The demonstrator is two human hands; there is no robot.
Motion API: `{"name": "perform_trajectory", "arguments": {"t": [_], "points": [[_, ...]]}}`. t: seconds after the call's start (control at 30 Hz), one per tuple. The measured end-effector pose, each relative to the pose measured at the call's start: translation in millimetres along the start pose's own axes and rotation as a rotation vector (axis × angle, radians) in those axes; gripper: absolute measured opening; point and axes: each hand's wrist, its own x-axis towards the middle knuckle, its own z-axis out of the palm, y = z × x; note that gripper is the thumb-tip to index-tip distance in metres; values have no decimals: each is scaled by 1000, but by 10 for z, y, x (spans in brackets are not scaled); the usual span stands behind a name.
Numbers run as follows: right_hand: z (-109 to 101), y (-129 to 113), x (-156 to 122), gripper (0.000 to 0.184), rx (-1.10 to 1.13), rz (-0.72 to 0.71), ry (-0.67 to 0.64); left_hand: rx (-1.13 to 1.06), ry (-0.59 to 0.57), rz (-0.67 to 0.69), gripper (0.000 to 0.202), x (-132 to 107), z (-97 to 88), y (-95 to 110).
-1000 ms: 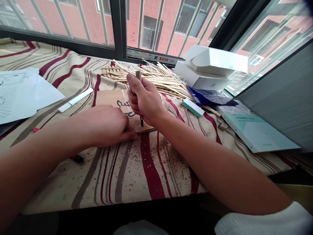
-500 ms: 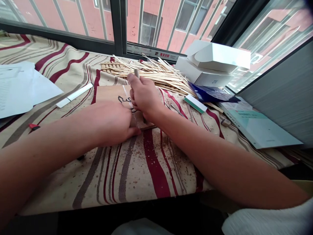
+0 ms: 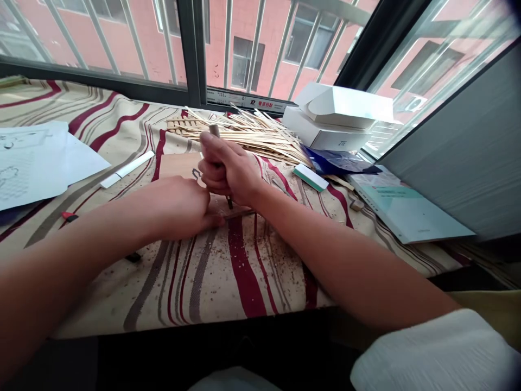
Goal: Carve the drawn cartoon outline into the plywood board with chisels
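Note:
My right hand is wrapped in a fist round a carving chisel. The round end of the chisel's handle sticks out above my thumb, and a short dark metal part shows below the fist, pointing down at the board. Its cutting tip cannot be made out. Beneath both hands lies a flat wooden board with dark drawn lines, mostly covered. Closed on the board's left part, my left hand has its thumb along the near edge; its other fingers are largely hidden.
Thin wooden sticks lie piled behind the board. Right are a white box, blue packet, green-and-white block and book. Left are paper sheets, a white strip and a red-tipped item. Wood crumbs dot the striped cloth.
The camera view has shifted slightly. My right fist and the chisel have tilted a little to the left, showing the metal part below the fist. My left hand keeps its place on the board.

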Motion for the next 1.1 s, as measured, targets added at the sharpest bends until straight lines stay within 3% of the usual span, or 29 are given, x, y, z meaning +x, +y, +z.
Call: {"name": "perform_trajectory", "arguments": {"t": [0.1, 0.2, 0.33, 0.47, 0.73, 0.97, 1.1], "points": [[-114, -72, -51, 54, 89, 124, -182, 50, -41, 16, 49, -30, -67, 32], [-154, -189, -128, 56, 102, 107, -260, 73, -14, 13, 51, -68, -102, 53], [-92, -328, -160, 58, 89, -8, -82, 97, -46, 16, 59, -80, -104, 45], [-48, -296, -86, 61, 47, 24, 34, 74, -55, 24, 57, -58, -86, 5], [2, -192, 19, 61, 31, 83, 73, 6, 23, 98, 48, -123, -116, 22], [31, -160, 44, 55, -23, 103, 118, -12, 15, 149, 44, -119, -132, 0], [30, -55, 103, 53, -99, 92, 141, -54, 24, 113, 38, -121, -121, 14]]}}
